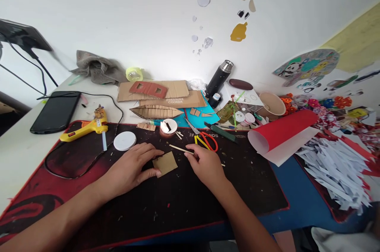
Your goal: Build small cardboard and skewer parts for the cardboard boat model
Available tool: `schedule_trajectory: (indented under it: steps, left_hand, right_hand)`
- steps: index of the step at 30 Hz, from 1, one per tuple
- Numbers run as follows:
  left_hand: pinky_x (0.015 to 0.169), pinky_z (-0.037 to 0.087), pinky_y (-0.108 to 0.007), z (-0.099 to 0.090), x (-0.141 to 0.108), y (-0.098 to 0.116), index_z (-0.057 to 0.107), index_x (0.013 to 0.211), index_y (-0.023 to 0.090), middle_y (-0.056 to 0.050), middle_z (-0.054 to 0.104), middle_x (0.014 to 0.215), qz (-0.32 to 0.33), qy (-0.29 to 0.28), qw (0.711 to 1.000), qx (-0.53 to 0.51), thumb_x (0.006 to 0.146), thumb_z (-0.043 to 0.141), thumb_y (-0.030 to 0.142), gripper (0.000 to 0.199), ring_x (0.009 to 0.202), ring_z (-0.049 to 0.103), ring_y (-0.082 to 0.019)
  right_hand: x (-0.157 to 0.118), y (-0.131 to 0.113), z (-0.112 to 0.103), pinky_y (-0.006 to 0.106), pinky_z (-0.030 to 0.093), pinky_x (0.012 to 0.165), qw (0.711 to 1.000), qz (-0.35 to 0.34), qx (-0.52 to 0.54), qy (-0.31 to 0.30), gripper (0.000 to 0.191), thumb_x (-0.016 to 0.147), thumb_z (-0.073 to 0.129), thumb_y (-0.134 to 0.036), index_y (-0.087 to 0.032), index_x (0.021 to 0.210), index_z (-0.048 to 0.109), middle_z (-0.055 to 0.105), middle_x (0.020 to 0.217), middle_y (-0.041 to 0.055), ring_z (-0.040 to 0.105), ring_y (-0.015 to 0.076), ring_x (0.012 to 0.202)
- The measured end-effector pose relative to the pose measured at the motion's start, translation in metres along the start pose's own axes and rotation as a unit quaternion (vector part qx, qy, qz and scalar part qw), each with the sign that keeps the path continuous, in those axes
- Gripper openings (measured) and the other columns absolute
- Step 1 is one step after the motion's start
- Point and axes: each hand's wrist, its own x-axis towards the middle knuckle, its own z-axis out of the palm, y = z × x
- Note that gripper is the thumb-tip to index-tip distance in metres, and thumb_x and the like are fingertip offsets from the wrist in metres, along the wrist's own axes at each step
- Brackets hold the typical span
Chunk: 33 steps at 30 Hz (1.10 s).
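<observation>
- The left hand [133, 167] is holding a small, square brown cardboard piece [166, 164] by its left side, thumb and fingers slightly parted; the piece is lying low over the dark, red-edged mat [192, 200], in front of the person.
- The right hand [204, 163] is pinching a thin, pale wooden stick [177, 148] between thumb and fingers, its near-left end pointing towards the cardboard but not touching it.
- For good control, the left fingers should be pressing only lightly at the margin, leaving the brown face uncovered and unbent.
- The right grip is probably working best close to the leading end, since such a slim stick may be flexing or snapping under sideways force.
- Red-and-yellow-handled scissors [200, 135] are lying just beyond the right hand, so that wrist should be moving clear of them.
- A yellow glue gun [86, 131] is resting to the left; its tip may be hot.
- White capitals on a flat brown cardboard sheet [192, 99] behind are reading "PRESSURE COOKER".
- Upside-down lettering is running along the mat's far edge, partly covered; I cannot make out its full wording.
</observation>
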Motion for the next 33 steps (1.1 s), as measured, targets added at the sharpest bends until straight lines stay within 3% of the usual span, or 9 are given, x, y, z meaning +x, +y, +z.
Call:
schedule_trajectory:
  steps: [7,10,13,15,18,22,27,30,33]
  left_hand:
    - [0.101,0.057,-0.043,-0.002,0.001,0.002,0.071,0.132,0.025,-0.009,0.074,0.122,0.003,0.003,1.0,-0.002,0.102,0.061,0.064,0.05,0.115,0.071,-0.03]
    - [0.099,0.058,-0.042,-0.003,0.002,0.002,0.071,0.132,0.025,-0.009,0.075,0.123,0.01,0.012,1.0,-0.002,0.103,0.06,0.062,0.048,0.114,0.072,-0.029]
    - [0.096,0.059,-0.04,-0.004,0.002,0.002,0.07,0.133,0.025,-0.009,0.075,0.12,0.019,0.016,1.0,-0.015,0.104,0.06,0.059,0.046,0.111,0.073,-0.028]
    - [0.094,0.06,-0.037,-0.005,0.002,0.001,0.069,0.135,0.026,-0.008,0.075,0.119,0.019,0.03,0.999,-0.025,0.105,0.06,0.057,0.044,0.108,0.073,-0.026]
    - [0.091,0.059,-0.034,-0.006,0.002,0.003,0.067,0.136,0.025,-0.007,0.073,0.117,0.012,0.083,0.996,-0.034,0.105,0.062,0.051,0.04,0.104,0.073,-0.023]
    - [0.088,0.057,-0.031,-0.008,0.005,0.017,0.068,0.132,0.025,-0.006,0.072,0.11,0.036,0.14,0.987,-0.069,0.107,0.061,0.046,0.034,0.099,0.071,-0.02]
    - [0.085,0.055,-0.031,-0.011,0.013,0.049,0.067,0.134,0.026,-0.004,0.074,0.102,0.092,0.081,0.977,-0.176,0.109,0.053,0.055,0.041,0.092,0.067,-0.019]
    - [0.08,0.054,-0.026,-0.012,0.015,0.057,0.069,0.134,0.027,0.0,0.074,0.09,0.042,0.034,0.98,-0.189,0.11,0.055,0.043,0.033,0.086,0.068,-0.016]
    - [0.072,0.053,-0.022,-0.016,0.016,0.052,0.071,0.135,0.026,0.004,0.069,0.074,-0.038,0.057,0.973,-0.219,0.112,0.049,0.038,0.034,0.074,0.069,-0.013]
  right_hand:
    - [0.009,-0.006,-0.005,0.03,0.036,0.06,0.986,-0.018,-0.149,-0.068,0.008,0.103,0.068,-0.024,-0.024,0.101,0.076,0.081,0.083,0.0032,0.074,0.0216,0.073]
    - [0.009,-0.008,-0.013,0.029,0.033,0.059,0.995,-0.009,-0.084,-0.056,0.007,0.099,0.068,-0.023,-0.023,0.095,0.075,0.073,0.071,-0.0001,0.066,0.0178,0.064]
    - [0.007,-0.008,-0.028,0.026,0.036,0.057,0.995,0.02,0.094,-0.003,0.009,0.093,0.068,-0.029,-0.022,0.088,0.07,0.058,0.06,-0.0049,0.056,0.0142,0.056]
    - [0.006,-0.01,-0.038,0.024,0.037,0.052,0.967,0.048,0.248,0.004,0.016,0.092,0.068,-0.036,-0.022,0.085,0.064,0.052,0.056,-0.0075,0.049,0.012,0.049]
    - [0.008,-0.014,-0.044,0.021,0.031,0.04,0.894,0.096,0.437,-0.009,0.024,0.092,0.066,-0.045,-0.023,0.084,0.058,0.049,0.049,-0.0105,0.041,0.0094,0.037]
    - [0.015,-0.021,-0.032,0.018,0.03,0.034,0.819,0.12,0.56,0.032,0.027,0.09,0.069,-0.047,-0.023,0.085,0.057,0.055,0.048,-0.0097,0.046,0.0093,0.032]
    - [0.024,-0.028,-0.013,0.017,0.032,0.033,0.781,0.104,0.608,0.093,0.027,0.09,0.071,-0.044,-0.023,0.088,0.056,0.062,0.05,-0.0069,0.056,0.0117,0.034]
    - [0.025,-0.03,-0.006,0.017,0.034,0.035,0.766,0.088,0.627,0.113,0.026,0.09,0.071,-0.044,-0.022,0.089,0.056,0.067,0.055,-0.0044,0.06,0.0129,0.038]
    - [0.024,-0.029,-0.002,0.018,0.036,0.037,0.76,0.071,0.635,0.117,0.026,0.091,0.07,-0.043,-0.022,0.09,0.056,0.07,0.061,-0.0026,0.064,0.0142,0.042]
